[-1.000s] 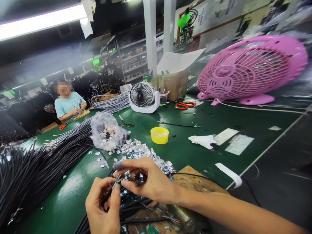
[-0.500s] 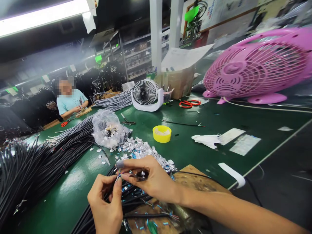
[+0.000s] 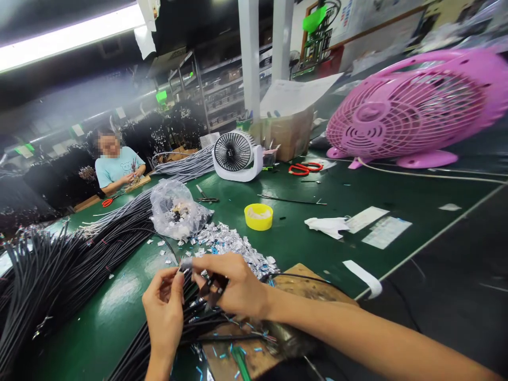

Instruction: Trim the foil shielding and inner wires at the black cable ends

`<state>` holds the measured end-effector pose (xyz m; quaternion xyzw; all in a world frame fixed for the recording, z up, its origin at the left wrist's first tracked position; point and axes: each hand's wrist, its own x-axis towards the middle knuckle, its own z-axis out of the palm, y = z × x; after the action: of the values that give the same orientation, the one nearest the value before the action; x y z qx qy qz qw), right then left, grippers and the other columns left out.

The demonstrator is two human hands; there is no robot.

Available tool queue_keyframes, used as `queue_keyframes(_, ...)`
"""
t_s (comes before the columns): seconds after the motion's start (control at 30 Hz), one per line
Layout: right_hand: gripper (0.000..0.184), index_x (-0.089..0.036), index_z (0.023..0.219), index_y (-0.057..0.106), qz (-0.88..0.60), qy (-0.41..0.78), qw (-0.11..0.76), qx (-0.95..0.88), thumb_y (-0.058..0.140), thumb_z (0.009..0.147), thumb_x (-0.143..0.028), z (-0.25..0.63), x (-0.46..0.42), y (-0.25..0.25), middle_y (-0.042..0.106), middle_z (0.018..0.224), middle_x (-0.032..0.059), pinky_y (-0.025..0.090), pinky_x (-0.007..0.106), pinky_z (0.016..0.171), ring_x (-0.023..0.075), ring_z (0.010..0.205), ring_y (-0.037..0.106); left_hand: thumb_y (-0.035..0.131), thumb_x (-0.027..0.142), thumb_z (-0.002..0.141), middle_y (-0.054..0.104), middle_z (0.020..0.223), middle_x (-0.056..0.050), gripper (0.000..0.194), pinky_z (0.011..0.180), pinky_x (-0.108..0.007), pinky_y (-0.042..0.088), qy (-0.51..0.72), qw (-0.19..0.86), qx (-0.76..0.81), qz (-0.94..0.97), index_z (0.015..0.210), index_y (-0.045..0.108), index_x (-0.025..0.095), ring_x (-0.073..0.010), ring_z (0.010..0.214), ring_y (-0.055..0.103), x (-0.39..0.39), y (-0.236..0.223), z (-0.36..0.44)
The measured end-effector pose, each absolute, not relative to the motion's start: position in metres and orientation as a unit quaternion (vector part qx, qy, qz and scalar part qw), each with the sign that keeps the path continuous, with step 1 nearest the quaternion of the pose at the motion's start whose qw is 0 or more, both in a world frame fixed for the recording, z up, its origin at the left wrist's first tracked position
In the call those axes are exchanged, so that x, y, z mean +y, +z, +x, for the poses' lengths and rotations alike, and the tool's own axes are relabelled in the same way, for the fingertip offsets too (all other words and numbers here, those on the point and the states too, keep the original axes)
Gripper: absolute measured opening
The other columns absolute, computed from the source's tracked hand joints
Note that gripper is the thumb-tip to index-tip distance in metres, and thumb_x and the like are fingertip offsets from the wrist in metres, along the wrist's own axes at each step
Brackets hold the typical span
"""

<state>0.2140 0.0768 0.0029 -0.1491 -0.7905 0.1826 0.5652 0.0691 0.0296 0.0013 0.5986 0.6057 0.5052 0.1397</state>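
My left hand [image 3: 164, 301] is closed, with thumb and fingertips pinching the end of a black cable; the end itself is mostly covered by fingers. Against it sits the grey-wrapped fingertip of my right hand [image 3: 238, 283]. Tucked in the right palm is a small dark hand tool [image 3: 214, 290], whose exact kind I cannot make out. Under both hands run several black cables [image 3: 138, 344]. Just below lies another cable with coloured wires bared at its end [image 3: 268, 337], over a worn wooden board [image 3: 216, 352].
Foil scraps [image 3: 238, 251] are heaped beyond my hands beside a plastic bag [image 3: 174, 209]. Farther out stand a yellow tub [image 3: 258, 219], a white fan [image 3: 238, 156] and a pink fan [image 3: 408, 111]. Red-handled scissors [image 3: 305, 168] lie nearby. Black cable bundles [image 3: 79, 259] fill the left; a co-worker [image 3: 119, 169] sits beyond.
Both hands have shifted slightly left. Coloured wires that showed between the fingertips are now covered, and the dark tool shows more in my right palm. A green object below is more visible.
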Motion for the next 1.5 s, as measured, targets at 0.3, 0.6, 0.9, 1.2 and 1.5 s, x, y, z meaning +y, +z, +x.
queue_keyframes(0.3,0.040,-0.012,0.105,0.063,-0.299,0.268,0.572,-0.715,0.055,0.066,-0.008,0.217,0.107,0.009,0.069,0.076,0.0047,0.052,0.024,0.065,0.0152,0.067,0.065,0.052,0.034,0.081,0.067,0.057,-0.002,0.027,0.051,-0.023,0.043,0.362,0.143,0.674,0.628,0.071,0.071,0.018,-0.0155,0.053,0.061,0.042,0.002,0.043)
queue_keyframes(0.6,0.040,-0.014,0.103,0.065,-0.330,0.249,0.521,-0.747,0.059,0.065,-0.004,0.212,0.111,0.009,0.069,0.073,0.0031,0.049,0.025,0.063,0.0166,0.067,0.065,0.067,0.021,0.064,0.067,0.079,-0.003,0.007,0.075,-0.029,0.045,0.296,0.064,0.670,0.677,0.070,0.069,0.023,-0.0205,0.079,0.062,0.057,-0.022,0.039)
queue_keyframes(0.9,0.039,-0.016,0.102,0.067,-0.316,0.255,0.478,-0.779,0.057,0.067,-0.004,0.211,0.108,0.006,0.070,0.071,0.0021,0.047,0.024,0.061,0.0156,0.064,0.064,0.058,0.021,0.074,0.066,0.072,-0.004,0.007,0.070,-0.030,0.045,0.285,0.033,0.705,0.649,0.074,0.064,0.021,-0.0205,0.072,0.062,0.053,-0.023,0.038)
queue_keyframes(1.2,0.017,-0.013,0.088,0.071,-0.316,0.284,0.461,-0.779,0.063,0.074,-0.011,0.204,0.098,0.008,0.070,0.072,0.0030,0.045,0.022,0.059,0.0140,0.063,0.062,0.049,0.032,0.080,0.069,0.073,-0.007,0.023,0.061,-0.028,0.049,0.408,0.021,0.675,0.614,0.082,0.064,0.016,-0.0185,0.065,0.063,0.039,0.007,0.045)
queue_keyframes(1.5,0.014,-0.015,0.073,0.067,-0.228,0.217,0.530,-0.787,0.055,0.080,-0.018,0.206,0.079,0.008,0.060,0.059,0.0012,0.037,0.019,0.046,0.0097,0.049,0.049,0.047,0.034,0.081,0.060,0.056,-0.001,0.026,0.048,-0.025,0.043,0.468,0.080,0.602,0.642,0.069,0.066,0.020,-0.0155,0.048,0.055,0.014,0.016,0.063)
